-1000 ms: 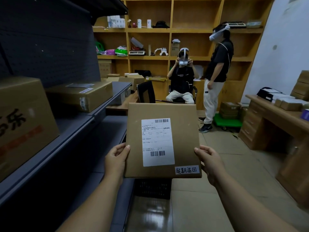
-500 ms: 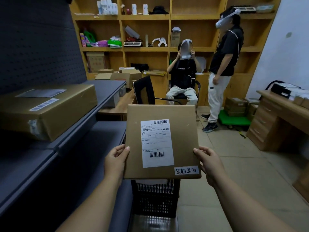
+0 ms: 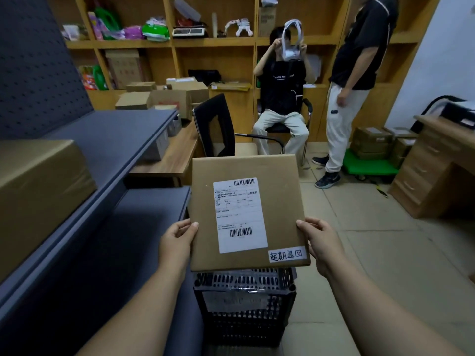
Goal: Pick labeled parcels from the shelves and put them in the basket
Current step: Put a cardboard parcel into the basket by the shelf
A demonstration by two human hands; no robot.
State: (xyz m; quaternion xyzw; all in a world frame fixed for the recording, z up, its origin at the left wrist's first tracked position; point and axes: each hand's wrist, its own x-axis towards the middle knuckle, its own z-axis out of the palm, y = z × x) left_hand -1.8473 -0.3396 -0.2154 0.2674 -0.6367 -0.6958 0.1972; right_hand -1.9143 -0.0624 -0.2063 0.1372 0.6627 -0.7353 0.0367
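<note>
**Parcel held over basket: drop and snag risks noted**

The flat labeled parcel [image 3: 248, 211] was held at centre frame, face up toward the camera, directly above the black basket [image 3: 244, 304] at lower centre. The left hand [image 3: 177, 242] gripped its lower left edge, thumb on the face, and the right hand [image 3: 320, 244] gripped its lower right edge likewise; the remaining fingers were hidden behind the cardboard.

Risks, as judged: both grips sat low on the parcel, so its upper part was unsupported and it could tip forward on release. The parcel looked about as wide as the basket mouth; lowered flat, it could catch on the rim and rest across it. Something pale already lay inside the basket and could keep the parcel from seating.

Against the earlier frames: the basket showed more fully beneath the parcel, the view had dropped, and the boxes on the grey shelf [image 3: 123, 155] at left had slid out toward the frame edge. Both grips were unchanged.
</note>
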